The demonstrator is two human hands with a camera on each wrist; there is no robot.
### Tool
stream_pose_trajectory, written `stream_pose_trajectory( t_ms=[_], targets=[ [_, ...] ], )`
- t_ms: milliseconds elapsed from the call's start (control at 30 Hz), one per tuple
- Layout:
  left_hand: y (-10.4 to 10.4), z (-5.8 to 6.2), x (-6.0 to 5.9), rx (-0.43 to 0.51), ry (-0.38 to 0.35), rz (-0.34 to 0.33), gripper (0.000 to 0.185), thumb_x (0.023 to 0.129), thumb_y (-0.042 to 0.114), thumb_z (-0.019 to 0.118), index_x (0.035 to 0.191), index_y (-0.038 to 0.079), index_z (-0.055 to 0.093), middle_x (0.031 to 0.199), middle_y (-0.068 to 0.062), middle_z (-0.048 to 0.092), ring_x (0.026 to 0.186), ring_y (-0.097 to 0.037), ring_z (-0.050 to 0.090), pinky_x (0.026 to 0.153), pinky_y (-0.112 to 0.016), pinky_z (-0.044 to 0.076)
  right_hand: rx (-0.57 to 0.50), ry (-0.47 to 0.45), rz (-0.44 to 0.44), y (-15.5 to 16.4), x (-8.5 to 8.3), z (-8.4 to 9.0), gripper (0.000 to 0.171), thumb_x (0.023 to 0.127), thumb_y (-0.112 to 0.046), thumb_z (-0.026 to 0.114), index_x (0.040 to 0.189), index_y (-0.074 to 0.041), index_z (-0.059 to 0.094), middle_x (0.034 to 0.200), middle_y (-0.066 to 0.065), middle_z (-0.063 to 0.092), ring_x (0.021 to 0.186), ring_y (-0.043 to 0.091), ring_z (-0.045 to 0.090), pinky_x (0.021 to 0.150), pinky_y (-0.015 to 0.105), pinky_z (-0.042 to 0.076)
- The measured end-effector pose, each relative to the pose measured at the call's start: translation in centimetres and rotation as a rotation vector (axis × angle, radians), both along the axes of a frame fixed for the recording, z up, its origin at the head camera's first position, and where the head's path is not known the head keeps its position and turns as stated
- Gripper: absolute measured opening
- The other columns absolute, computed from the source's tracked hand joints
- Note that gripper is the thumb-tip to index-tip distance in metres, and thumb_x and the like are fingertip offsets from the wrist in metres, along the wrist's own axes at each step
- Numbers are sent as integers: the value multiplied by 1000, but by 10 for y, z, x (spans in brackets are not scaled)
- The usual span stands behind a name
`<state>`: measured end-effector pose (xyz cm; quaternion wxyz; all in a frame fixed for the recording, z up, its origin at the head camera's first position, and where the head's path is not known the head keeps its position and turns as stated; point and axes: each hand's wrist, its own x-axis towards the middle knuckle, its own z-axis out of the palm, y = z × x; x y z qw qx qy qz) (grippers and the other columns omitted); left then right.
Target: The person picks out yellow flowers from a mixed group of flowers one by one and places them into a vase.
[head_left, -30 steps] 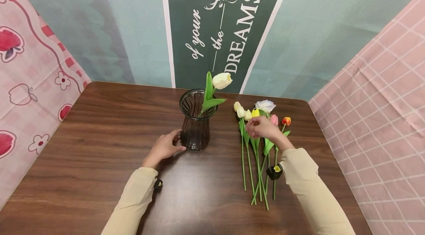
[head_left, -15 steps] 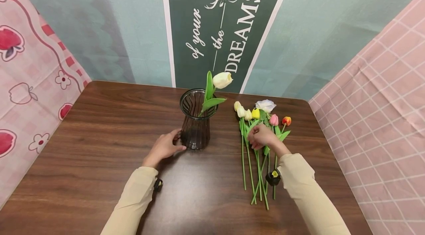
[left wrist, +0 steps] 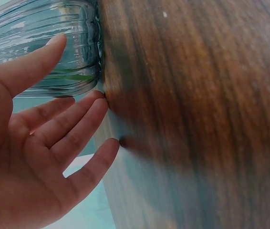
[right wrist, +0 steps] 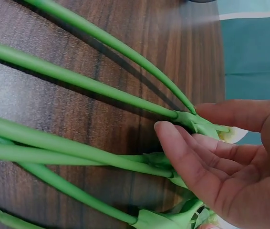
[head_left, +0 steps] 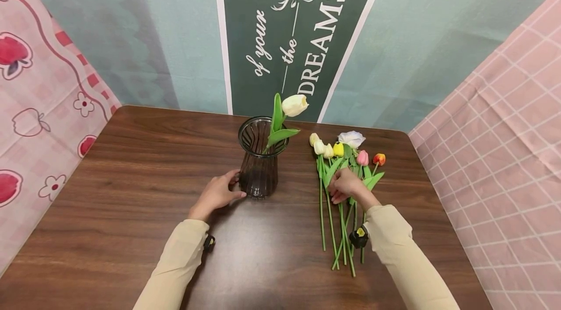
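Note:
A dark ribbed glass vase stands upright, with one white tulip leaning to the right out of its mouth. Beside its base rests my left hand; the left wrist view shows the thumb and fairly straight fingers spread about the glass, without a curled grip. Over the bunch of artificial flowers on the right is my right hand. Up close, its fingers are parted near the leafy part of the green stems, with no stem visibly pinched. Some fingertips are hidden behind leaves.
White tulips, a yellow tulip, a pink tulip, an orange-red tulip and a pale large bloom lie close together, stems crossing. Fabric hangings border the brown wooden table.
My right hand has come down from the blossoms toward the stems, uncovering the yellow and pink tulips. My left hand stays by the vase.

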<state>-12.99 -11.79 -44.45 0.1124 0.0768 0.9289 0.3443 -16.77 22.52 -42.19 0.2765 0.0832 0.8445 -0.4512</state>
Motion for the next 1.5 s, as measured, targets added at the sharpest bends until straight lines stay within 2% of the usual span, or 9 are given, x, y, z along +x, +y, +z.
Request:
stream_pose_trajectory(
  t_ms=[467, 800, 1233, 1500],
  targets=[
    [0, 0, 0, 9, 8, 3, 65, 77, 23, 72, 133, 2, 44, 113, -17, 61, 108, -34, 54, 92, -47, 39, 40, -16, -17, -7, 2, -4, 9, 75, 14, 55, 75, 8, 49, 59, 20, 57, 44, 22, 60, 50, 37, 54],
    [0, -1, 0, 10, 7, -3, 66, 78, 24, 71, 133, 2, 43, 113, -18, 61, 109, -35, 53, 93, -48, 38, 10, -7, -28, -6, 5, -8, 12, 72, 17, 55, 74, 8, 47, 55, 17, 55, 43, 21, 58, 49, 36, 54],
    [-1, -4, 0, 25, 13, -4, 65, 77, 23, 72, 133, 3, 44, 113, -17, 61, 108, -33, 54, 93, -48, 38, -29, -34, 3, 1, 5, -1, 15, 74, 19, 52, 75, 6, 44, 59, 18, 52, 44, 22, 58, 50, 37, 54],
    [-1, -3, 0, 25, 13, -2, 66, 77, 23, 72, 133, 3, 44, 113, -17, 61, 108, -33, 54, 93, -47, 38, -27, -34, 3, 3, 5, -2, 14, 74, 19, 51, 75, 7, 44, 60, 21, 53, 45, 24, 59, 52, 38, 54]
  ],
)
